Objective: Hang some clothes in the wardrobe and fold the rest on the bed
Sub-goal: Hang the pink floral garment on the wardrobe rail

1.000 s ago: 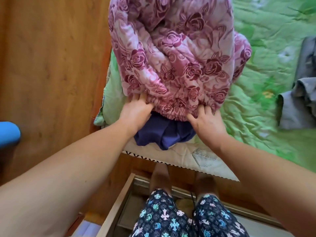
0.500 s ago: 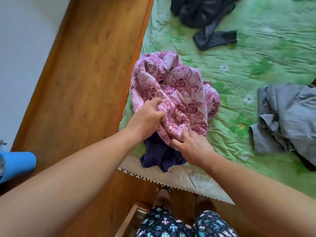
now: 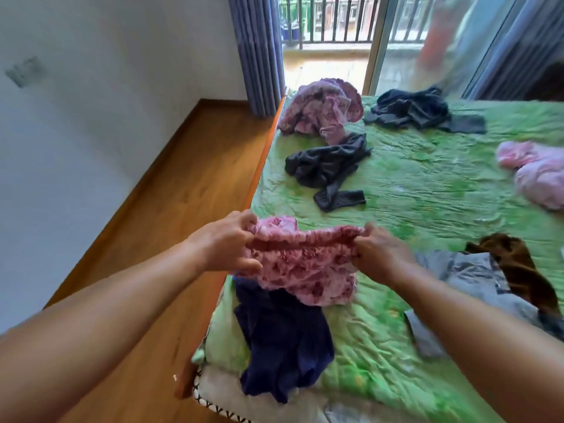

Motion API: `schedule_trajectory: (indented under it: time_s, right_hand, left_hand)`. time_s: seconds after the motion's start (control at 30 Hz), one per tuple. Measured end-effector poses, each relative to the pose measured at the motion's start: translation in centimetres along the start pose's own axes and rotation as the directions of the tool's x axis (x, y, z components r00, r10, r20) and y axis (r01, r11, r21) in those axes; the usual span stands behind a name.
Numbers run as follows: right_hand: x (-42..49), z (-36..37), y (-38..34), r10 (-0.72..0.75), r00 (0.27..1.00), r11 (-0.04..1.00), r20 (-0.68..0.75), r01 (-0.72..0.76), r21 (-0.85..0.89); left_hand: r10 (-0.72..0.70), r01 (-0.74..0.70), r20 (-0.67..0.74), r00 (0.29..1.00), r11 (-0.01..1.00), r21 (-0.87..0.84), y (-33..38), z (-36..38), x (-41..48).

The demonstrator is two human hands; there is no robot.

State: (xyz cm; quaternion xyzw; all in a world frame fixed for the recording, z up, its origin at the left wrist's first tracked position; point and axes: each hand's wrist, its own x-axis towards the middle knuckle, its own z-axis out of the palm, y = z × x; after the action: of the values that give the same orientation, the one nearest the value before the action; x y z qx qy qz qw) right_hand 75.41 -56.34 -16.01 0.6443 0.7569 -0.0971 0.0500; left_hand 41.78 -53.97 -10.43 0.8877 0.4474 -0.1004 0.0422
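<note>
A pink rose-print garment [image 3: 305, 267] is stretched by its gathered edge between my two hands, just above the bed's near left corner. My left hand [image 3: 227, 242] grips its left end and my right hand [image 3: 380, 254] grips its right end. The rest of the garment hangs bunched below my hands. Under it a dark navy garment [image 3: 283, 343] lies crumpled on the green bedspread [image 3: 427, 190].
More clothes lie on the bed: a purple floral heap [image 3: 320, 108], two dark grey garments [image 3: 329, 166] [image 3: 418, 111], pink clothes [image 3: 537, 172], a grey garment [image 3: 470, 276] and a brown one [image 3: 515, 267]. Wooden floor [image 3: 171, 184] runs along the bed's left; curtains and a balcony door stand behind.
My hands have lifted the pink garment off the navy one and pulled its edge apart sideways. The view has tilted up from the bed corner to the whole bed and window.
</note>
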Motion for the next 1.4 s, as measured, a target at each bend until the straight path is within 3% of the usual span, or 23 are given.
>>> schedule_trajectory:
  time_s: [0.13,0.27,0.5,0.67,0.93,1.13,1.3,1.4]
  right_hand:
    - [1.2,-8.7,1.6,0.006,0.993,0.999,-0.121,0.0,0.048]
    - [1.5,-16.8,2.6,0.014,0.979,0.994,-0.203,0.009,0.113]
    - [1.4,-30.8,2.9,-0.097,0.852,0.93,-0.515,0.263,0.259]
    - [1.8,-38.2,3.2,-0.125,0.794,0.891,-0.595,0.354,0.286]
    - [4.2,-42.8,0.4,-0.124,0.701,0.694,-0.703,0.567,0.443]
    - [7.2,-42.1,-3.1,-0.221,0.719,0.616,-0.659,0.627,0.478]
    - [7.1,-42.0,-10.4,-0.294,0.695,0.438,-0.657,0.709,0.553]
    - [4.7,-42.4,-15.7,-0.319,0.665,0.27,-0.675,0.747,0.608]
  left_hand:
    - [-0.058,0.065,-0.099,0.993,0.996,0.061,-1.4,-4.4,-0.4]
    - [-0.149,0.135,-0.308,0.94,0.989,-0.068,-3.4,-11.9,-0.8]
    - [-0.247,0.227,-0.503,0.828,0.969,-0.101,-3.8,-25.9,-2.6]
    - [-0.314,0.264,-0.595,0.739,0.949,-0.173,-3.1,-33.8,-5.2]
    - [-0.524,0.271,-0.688,0.502,0.851,-0.45,-2.7,-37.3,-8.9]
    - [-0.689,0.398,-0.622,0.371,0.724,-0.564,-2.5,-35.0,-15.4]
    - [-0.817,0.365,-0.55,0.176,0.573,-0.734,-1.6,-33.9,-21.0]
    - [-0.838,0.304,-0.541,0.07,0.535,-0.788,-0.5,-34.6,-23.9]
